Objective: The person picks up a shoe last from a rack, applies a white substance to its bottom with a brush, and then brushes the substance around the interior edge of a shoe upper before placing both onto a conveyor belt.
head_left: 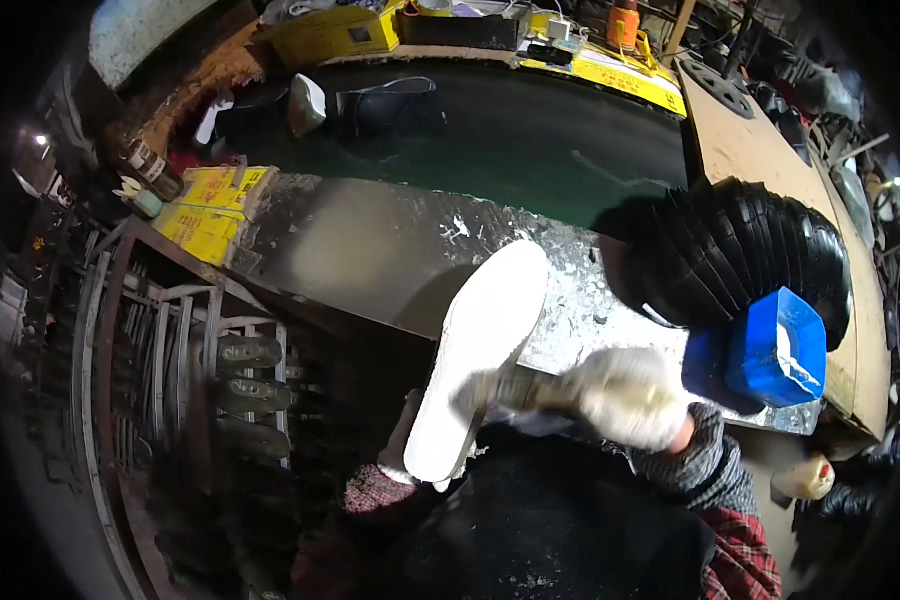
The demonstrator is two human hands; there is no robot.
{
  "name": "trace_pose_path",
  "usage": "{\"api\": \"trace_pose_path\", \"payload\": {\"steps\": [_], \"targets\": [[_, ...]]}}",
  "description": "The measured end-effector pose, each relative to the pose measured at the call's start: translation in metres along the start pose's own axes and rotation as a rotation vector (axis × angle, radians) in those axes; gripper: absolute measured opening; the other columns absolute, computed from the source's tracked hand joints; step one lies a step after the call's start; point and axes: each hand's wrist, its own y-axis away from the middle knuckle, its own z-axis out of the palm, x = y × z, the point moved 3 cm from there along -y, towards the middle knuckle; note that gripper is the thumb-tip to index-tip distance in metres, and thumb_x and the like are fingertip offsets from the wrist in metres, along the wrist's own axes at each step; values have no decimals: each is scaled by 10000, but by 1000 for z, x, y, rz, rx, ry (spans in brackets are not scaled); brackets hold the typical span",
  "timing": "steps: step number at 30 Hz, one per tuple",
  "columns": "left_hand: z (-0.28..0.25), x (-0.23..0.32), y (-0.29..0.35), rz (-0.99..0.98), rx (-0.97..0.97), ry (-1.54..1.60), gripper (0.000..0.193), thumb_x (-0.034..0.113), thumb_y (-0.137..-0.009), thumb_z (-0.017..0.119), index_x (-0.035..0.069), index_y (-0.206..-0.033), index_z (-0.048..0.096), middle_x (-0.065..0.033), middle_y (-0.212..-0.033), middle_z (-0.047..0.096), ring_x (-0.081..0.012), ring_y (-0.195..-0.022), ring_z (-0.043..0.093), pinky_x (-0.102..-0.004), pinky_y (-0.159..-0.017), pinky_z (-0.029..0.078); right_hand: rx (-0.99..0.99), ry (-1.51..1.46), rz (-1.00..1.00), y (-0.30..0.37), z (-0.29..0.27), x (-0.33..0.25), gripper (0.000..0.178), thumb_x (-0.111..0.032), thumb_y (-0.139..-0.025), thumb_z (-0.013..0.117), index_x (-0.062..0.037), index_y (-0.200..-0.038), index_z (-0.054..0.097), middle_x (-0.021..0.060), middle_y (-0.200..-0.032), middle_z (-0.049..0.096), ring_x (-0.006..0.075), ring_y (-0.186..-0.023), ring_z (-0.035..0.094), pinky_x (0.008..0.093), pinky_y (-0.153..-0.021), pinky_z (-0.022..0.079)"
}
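Observation:
A long white shoe sole [490, 310] is tilted in front of me, its flat face up. My left hand [400, 440], in a pale glove, grips its heel end from the left and below; most of the fingers are hidden behind it. My right hand [635, 398], also gloved and smeared by motion, is closed round the handle of a brush [522, 388]. The blurred bristles touch the lower part of the white face. Whether an upper is joined beneath the sole cannot be made out. A blue square tub [775, 350] with white residue inside stands to the right.
A fanned row of black, thin, curved pieces [745, 255] lies behind the tub on the stained bench [360, 240]. Dark shoe-like pieces [385, 100] rest on the dark surface beyond. A metal rack [210, 340] stands at left, bottles [152, 168] at the bench's left end.

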Motion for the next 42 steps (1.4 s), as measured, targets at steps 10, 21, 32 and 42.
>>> {"api": "trace_pose_path", "payload": {"steps": [10, 21, 32, 42], "targets": [[56, 61, 22, -401, -103, 1339, 664, 579, -984, 313, 94, -1434, 374, -194, -1234, 586, -405, -997, 641, -595, -914, 502, -146, -124, -371, -51, 9, -54, 193, -201, -891, 667, -21, -956, 688, 133, -833, 699, 200, -786, 695, 287, -694, 549], [41, 47, 17, -13, -56, 824, 523, 428, -1039, 299, 46, -1375, 421, -177, -1227, 587, -274, -1137, 601, -463, -905, 557, -274, -948, 429, 15, 27, -47, 248, -150, -845, 726, 23, -1012, 668, 154, -1006, 696, 234, -879, 695, 307, -752, 572], [21, 31, 25, -147, -178, 831, 605, 503, -1011, 336, 47, -1398, 423, -200, -1255, 584, -346, -987, 663, -487, -785, 588, 146, -893, 484, 17, 24, 43, 304, -221, -889, 691, 21, -1065, 639, 91, -952, 689, 149, -824, 653, 279, -719, 548], [-22, 9, 35, -289, -204, 1104, 631, 575, -987, 312, 143, -1438, 399, -167, -1336, 544, -416, -1051, 620, -581, -843, 529, -18, 13, -129, -3, 25, -18, 356, 32, -743, 741, -20, -1083, 648, 132, -866, 612, 282, -756, 621, 348, -652, 512]]}}
